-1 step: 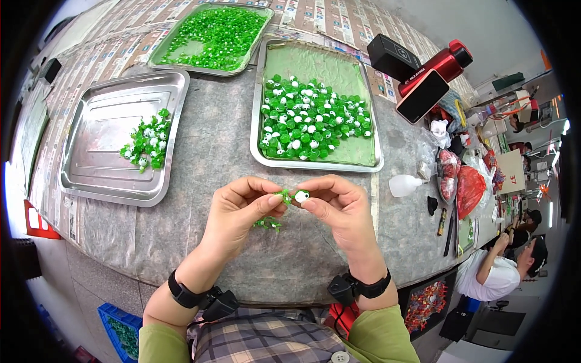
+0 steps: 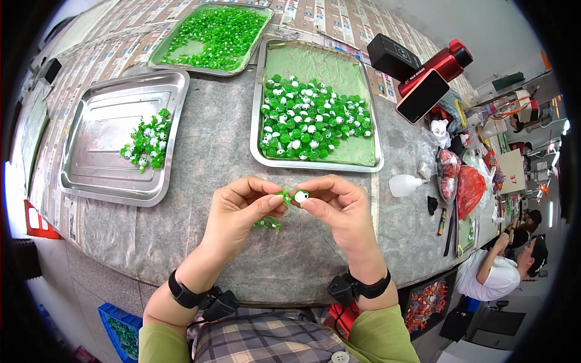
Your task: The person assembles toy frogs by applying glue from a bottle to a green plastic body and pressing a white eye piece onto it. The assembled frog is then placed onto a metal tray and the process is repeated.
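Between thumb and fingers, my left hand (image 2: 245, 209) pinches a small green plastic figure body (image 2: 286, 196). My right hand (image 2: 336, 206) pinches a round green-and-white head with a black eye dot (image 2: 301, 196), held right up against the body; whether they are joined I cannot tell. Below my left fingertips, a few more green pieces (image 2: 267, 224) lie on the table. Beyond my hands stands a metal tray (image 2: 256, 130) lined in pale green, holding many green-and-white heads (image 2: 308, 118). In the metal tray at left (image 2: 91, 142) is a small pile of green figures with white heads (image 2: 148, 140).
A third tray (image 2: 158, 57) of small green pieces (image 2: 221, 36) sits at the back. To the right are a black box (image 2: 393, 55), red bottle (image 2: 439, 65), phone (image 2: 422, 97), white plastic cup-like piece (image 2: 404, 185) and red bags (image 2: 470, 190). A person in white (image 2: 493, 275) sits farther right.
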A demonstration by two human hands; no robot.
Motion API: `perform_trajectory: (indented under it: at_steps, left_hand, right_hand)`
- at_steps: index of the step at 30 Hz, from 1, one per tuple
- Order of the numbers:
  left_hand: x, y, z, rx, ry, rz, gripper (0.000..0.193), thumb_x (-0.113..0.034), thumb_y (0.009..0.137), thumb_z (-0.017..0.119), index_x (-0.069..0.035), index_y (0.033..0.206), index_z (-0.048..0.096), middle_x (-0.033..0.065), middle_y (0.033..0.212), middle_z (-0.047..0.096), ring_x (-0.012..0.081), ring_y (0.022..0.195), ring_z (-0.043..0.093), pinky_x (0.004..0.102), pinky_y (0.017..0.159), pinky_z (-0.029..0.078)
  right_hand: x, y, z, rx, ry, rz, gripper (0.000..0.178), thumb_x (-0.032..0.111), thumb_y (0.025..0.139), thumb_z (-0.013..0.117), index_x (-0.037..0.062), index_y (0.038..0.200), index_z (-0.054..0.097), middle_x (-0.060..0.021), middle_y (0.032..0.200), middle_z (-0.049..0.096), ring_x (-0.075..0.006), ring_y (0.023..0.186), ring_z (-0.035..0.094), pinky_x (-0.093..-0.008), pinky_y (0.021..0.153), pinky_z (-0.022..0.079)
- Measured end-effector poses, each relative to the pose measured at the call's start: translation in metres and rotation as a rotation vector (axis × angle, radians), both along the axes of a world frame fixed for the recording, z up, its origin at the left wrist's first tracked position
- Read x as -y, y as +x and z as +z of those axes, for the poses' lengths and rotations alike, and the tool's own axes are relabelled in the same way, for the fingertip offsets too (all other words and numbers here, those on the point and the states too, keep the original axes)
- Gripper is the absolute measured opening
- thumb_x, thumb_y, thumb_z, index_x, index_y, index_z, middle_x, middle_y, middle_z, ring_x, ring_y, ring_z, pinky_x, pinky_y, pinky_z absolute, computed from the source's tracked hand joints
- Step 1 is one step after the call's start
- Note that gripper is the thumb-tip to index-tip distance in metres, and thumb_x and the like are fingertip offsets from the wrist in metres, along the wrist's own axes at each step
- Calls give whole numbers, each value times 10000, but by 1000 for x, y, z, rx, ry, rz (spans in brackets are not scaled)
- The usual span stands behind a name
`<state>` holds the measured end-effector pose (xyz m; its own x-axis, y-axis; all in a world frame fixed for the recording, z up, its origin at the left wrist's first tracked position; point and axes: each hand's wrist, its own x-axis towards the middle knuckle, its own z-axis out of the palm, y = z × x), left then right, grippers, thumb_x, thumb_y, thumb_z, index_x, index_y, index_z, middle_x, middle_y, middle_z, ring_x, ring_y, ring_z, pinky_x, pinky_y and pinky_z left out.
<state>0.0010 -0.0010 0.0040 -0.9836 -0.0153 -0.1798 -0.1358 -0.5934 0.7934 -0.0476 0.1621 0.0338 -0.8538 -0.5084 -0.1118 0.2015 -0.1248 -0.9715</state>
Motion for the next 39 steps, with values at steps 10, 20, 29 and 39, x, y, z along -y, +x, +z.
perform_trajectory:
  at_steps: [10,20,29,39]
  left_hand:
    - [-4,2,1,-78,-281,49,91,-8,751,586,13,839,576,54,780,593,110,708,571,208,625,464]
    - [0,-1,6,-475,-996,157,116,-10,657,642,-25,760,591,84,709,576,185,636,570,258,541,452]
    - [0,-1,7,-507,-1065,146,121,-22,651,647,-23,749,576,87,696,572,198,618,568,256,530,447]
    - [73,-14,11,-159,-1113,808,166,-2,709,616,-12,869,574,30,775,543,93,701,512,207,641,422]
  right_hand:
    - [5,5,-6,-55,66,-25,206,22,758,590,0,962,570,-35,834,599,-55,744,542,-171,655,429]
    - [0,1,-6,55,104,70,230,24,773,568,-6,1001,566,-41,847,603,-50,745,541,-166,644,433]
    - [-1,-2,-15,120,106,114,215,44,789,555,0,998,571,-43,840,609,-65,745,550,-183,652,450]
    - [4,-1,-14,-654,727,294,154,153,680,646,45,769,581,-59,710,577,-175,626,553,-282,570,424]
